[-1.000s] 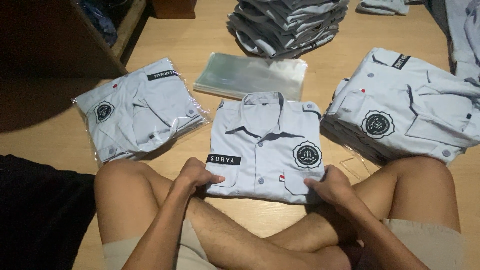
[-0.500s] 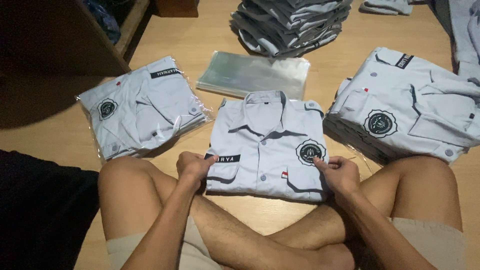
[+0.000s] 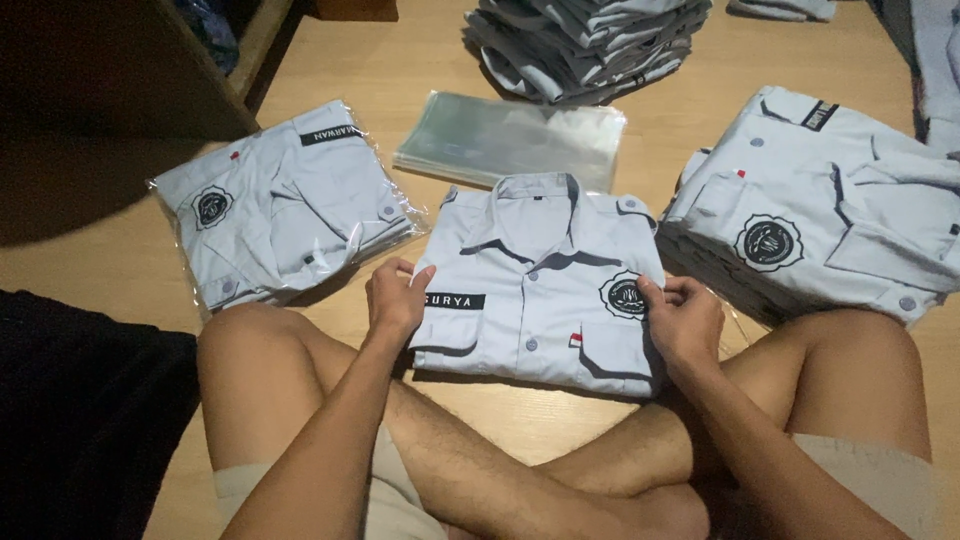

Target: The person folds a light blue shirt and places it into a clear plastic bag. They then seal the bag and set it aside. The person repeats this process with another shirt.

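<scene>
Lying flat on the pale wooden floor, just beyond the crossed legs, a folded light-grey uniform shirt with a round black chest emblem and a black name strip is being held at both side edges. The left hand is being pressed against the shirt's left edge, fingers curled over the fabric beside the name strip; the right hand is being closed on the right edge beside the emblem, thumb and fingers pinching cloth. The shirt is lying directly between the two hands, its long axis running away from the body, collar at the far end, and both hands are equally near.

Just past the collar, a stack of clear plastic bags is lying, touching or nearly touching the shirt. To the left, a bagged folded grey shirt is resting well apart; to the right, a pile of unbagged folded grey shirts is sitting close to the right hand. Farther off, a darker heap of folded shirts is being left untouched. Nothing is lying between the hands and the bags.
</scene>
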